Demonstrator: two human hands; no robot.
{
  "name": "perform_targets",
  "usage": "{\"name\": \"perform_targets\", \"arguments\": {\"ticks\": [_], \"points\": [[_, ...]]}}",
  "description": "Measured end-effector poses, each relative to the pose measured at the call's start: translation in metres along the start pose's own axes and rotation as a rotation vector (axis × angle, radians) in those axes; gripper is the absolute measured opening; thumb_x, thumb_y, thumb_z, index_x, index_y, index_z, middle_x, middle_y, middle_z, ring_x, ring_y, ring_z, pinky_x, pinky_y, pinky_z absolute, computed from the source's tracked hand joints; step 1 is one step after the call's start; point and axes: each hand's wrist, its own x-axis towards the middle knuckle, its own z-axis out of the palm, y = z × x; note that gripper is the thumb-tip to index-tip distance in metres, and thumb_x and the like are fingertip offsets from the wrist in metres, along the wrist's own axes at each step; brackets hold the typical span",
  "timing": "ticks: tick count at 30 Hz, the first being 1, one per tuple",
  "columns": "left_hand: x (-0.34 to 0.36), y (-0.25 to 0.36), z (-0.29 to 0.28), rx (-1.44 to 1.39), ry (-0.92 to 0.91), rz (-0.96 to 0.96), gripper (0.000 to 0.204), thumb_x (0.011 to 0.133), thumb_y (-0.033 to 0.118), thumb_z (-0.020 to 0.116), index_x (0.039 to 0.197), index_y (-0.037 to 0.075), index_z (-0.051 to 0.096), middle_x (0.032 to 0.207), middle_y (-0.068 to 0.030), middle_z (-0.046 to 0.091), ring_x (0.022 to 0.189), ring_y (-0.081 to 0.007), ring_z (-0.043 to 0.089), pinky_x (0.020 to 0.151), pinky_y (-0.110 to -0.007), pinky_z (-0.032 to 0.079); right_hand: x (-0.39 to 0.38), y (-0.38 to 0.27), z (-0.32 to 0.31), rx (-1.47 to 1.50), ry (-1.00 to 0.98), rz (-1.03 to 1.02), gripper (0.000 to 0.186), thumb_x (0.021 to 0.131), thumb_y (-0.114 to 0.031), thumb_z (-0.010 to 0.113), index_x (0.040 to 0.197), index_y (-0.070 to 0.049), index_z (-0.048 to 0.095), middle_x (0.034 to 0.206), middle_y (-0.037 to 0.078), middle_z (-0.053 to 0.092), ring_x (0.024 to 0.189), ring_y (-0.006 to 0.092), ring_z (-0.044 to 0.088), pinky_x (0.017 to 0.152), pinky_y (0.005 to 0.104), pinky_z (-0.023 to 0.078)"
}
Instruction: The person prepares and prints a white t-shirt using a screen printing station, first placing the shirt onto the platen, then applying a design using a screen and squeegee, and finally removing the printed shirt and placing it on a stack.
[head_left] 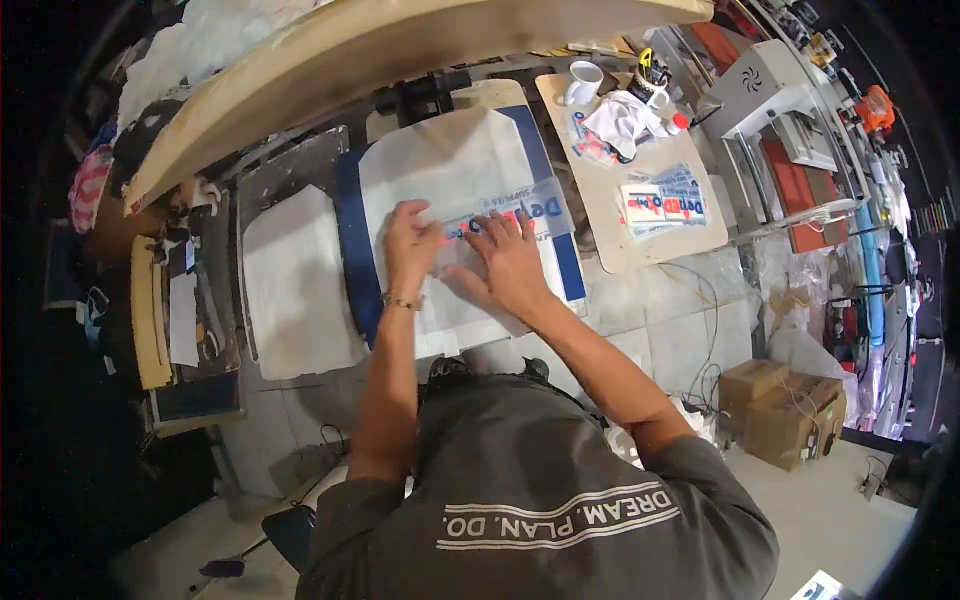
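A white garment (440, 160) lies on a blue-bordered platen (355, 230) in front of me, with a translucent strip of printed film (545, 210) in blue and red lettering across it. My left hand (410, 240) is at the film's left end, fingers curled together on it. My right hand (505, 265) rests on the film, fingers spread over the lettering, thumb out to the left.
At right, a pale board (630, 260) holds a mug (582, 83), white cloth (620, 120) and printed sheets (660, 205). A white-covered platen (295, 280) is left, a curved tan beam (300, 80) behind, a machine (760, 90) at back right, cardboard boxes (790, 420) lower right.
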Motion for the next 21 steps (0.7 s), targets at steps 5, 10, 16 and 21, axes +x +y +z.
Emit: {"name": "perform_targets", "arguments": {"ticks": [5,10,16,21], "points": [[0.019,-0.057,-0.041,0.028,0.031,0.049,0.029,0.085,0.000,0.070,0.114,0.005,0.067,0.080,-0.0067,0.067,0.070,-0.0151,0.065,0.066,-0.030,0.054,-0.017,0.022,0.022,-0.043,0.004,0.016,0.060,0.091,-0.044,0.067,0.136,-0.005,0.060,0.151,0.022,0.043,0.144,0.0475,0.032,0.114,0.0685,0.021],[0.028,-0.059,-0.047,0.064,-0.037,0.059,0.031,0.084,0.004,0.074,0.115,0.006,0.069,0.081,-0.0103,0.068,0.071,-0.0188,0.066,0.070,-0.031,0.054,-0.027,0.037,0.035,-0.092,0.001,0.011,0.053,0.095,-0.042,0.062,0.140,-0.014,0.058,0.153,0.019,0.043,0.143,0.0477,0.033,0.114,0.0670,0.022],[0.013,-0.005,-0.049,0.510,0.071,0.217,0.037,0.088,0.011,0.075,0.124,0.006,0.067,0.104,-0.0123,0.066,0.090,-0.0210,0.066,0.078,-0.032,0.054,-0.029,0.029,0.031,-0.102,0.003,0.006,0.048,0.096,-0.036,0.063,0.139,-0.015,0.059,0.149,0.018,0.049,0.138,0.0437,0.040,0.112,0.0632,0.026],[-0.013,0.185,-0.071,0.111,-0.488,0.519,0.037,0.087,0.008,0.072,0.124,0.004,0.067,0.117,-0.0146,0.066,0.105,-0.0283,0.067,0.087,-0.036,0.055,-0.030,0.027,0.032,-0.110,0.004,0.001,0.047,0.097,-0.039,0.059,0.137,-0.014,0.060,0.150,0.016,0.047,0.139,0.0412,0.038,0.113,0.0633,0.026]]}}
